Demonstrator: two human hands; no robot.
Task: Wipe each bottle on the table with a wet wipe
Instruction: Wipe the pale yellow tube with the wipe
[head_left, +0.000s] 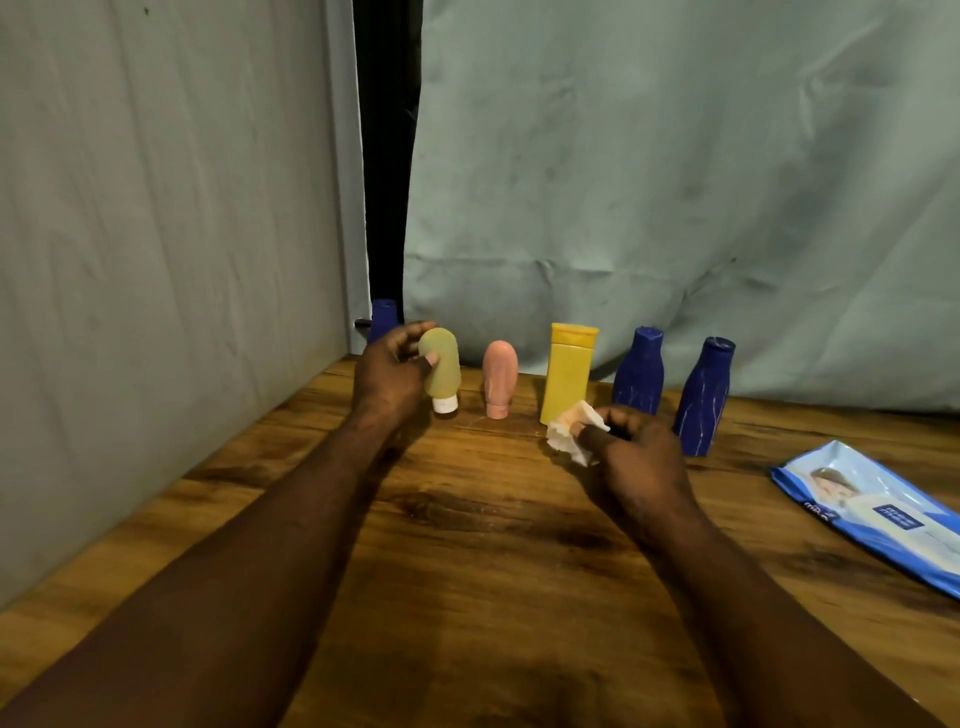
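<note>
The left hand (395, 376) has fingers and thumb curled round the green bottle (441, 364), which is upended, white cap down, at the left of the row. I cannot tell whether the cap touches the table (467, 545). The right hand (641, 462) pinches one crumpled wet wipe (569, 431) between thumb and fingers, low in front of the yellow bottle (569, 371).

I count six bottles along the back of the wooden table: one green, one pink, one yellow, three blue. The pink bottle (500, 376) stands cap down between the green and the yellow. The first blue bottle (640, 371) stands just right of the yellow and the second blue bottle (704, 395) right of that. The third blue bottle (383, 317) is half hidden behind the left hand in the far corner.

One pack of wipes (883, 519) lies flat near the table's right edge. Pale cloth (675, 182) hangs behind.
</note>
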